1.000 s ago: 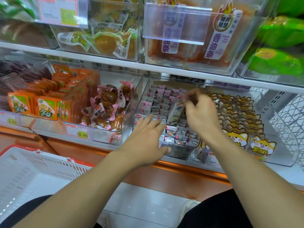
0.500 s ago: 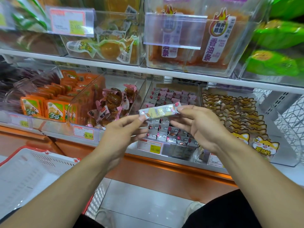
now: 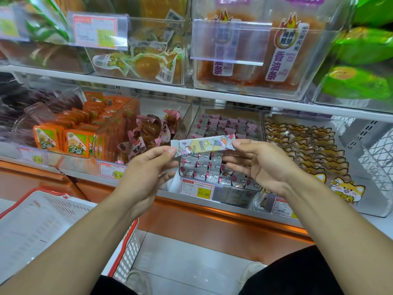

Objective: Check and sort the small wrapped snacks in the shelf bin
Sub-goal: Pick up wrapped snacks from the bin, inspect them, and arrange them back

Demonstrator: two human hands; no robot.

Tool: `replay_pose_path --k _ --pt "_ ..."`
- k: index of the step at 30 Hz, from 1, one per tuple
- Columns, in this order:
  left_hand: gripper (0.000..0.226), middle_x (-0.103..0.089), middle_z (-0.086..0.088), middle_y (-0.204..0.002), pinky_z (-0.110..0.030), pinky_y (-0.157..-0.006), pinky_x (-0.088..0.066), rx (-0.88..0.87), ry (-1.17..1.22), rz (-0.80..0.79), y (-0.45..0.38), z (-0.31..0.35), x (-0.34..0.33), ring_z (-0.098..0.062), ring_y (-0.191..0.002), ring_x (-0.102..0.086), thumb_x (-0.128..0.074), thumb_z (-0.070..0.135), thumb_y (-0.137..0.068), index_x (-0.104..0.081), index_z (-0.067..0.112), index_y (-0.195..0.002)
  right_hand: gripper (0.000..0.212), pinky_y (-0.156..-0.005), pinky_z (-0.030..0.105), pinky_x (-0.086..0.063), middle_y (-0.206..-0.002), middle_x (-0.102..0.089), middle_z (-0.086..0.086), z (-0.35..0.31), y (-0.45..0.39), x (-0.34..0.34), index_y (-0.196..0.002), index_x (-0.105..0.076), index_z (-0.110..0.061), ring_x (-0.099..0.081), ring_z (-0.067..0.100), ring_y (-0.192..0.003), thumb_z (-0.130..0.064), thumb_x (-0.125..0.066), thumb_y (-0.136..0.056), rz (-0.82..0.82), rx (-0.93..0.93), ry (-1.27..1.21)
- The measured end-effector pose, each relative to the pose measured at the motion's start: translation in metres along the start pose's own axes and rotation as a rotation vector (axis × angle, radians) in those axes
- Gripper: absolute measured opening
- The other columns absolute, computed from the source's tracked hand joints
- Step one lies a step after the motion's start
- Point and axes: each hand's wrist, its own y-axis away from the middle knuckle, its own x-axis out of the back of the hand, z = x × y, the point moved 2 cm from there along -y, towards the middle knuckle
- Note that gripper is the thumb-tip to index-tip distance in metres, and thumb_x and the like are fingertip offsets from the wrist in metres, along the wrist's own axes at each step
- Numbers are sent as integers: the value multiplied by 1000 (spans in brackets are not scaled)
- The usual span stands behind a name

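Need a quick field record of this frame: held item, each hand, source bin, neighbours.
held item: long snack stick, yellow and white wrapper, roughly level, in front of the shelf
left hand: pinches the stick's left end
right hand: pinches the stick's right end
source bin: clear bin of small pink and grey wrapped snacks, behind the stick
price tag: 15.80
lower left: white basket with red rim

A long, narrow snack stick (image 3: pixel 203 145) in a pale yellow and white cartoon-printed wrapper is held level, pinched at each end, in front of a clear shelf bin (image 3: pixel 260 128). Inside the bin, small pink-and-grey wrapped snacks (image 3: pixel 214 167) lie packed in neat rows, a yellow price tag (image 3: pixel 197 189) on its front.
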Motion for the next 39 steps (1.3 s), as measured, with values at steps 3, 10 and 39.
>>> replay_pose_path --k 3,10,39 --pt "7 -76 8 -81 -18 -63 -57 -7 23 7 -1 1 -1 -3 -69 -69 -75 28 -78 -82 28 -76 8 -66 33 -63 -93 -78 12 2 -1 -1 -103 -67 -8 -76 24 -81 -7 -61 -97 7 -18 -32" --pt "5 -73 1 -78 -21 -62 -56 -147 -127 9 -3 -1 2 -14 -73 -71 -68 17 -95 -69 17 -90 25 -55 23 -60 -101 -76 7 7 0 -4 -101 -73 -16 -75 21 -83 -16 -78 -77 -176 -36 52" --pt "43 -74 -15 -115 -29 -78 -63 1 171 -63 -4 -1 -3 -26 -102 -74 -75 2 -74 -64 5 -116 32 -72 24 -57 -110 -72 -16 5 8 -12 -77 -80 -28 -68 7 -102 5 -81 -76 -256 625 845"
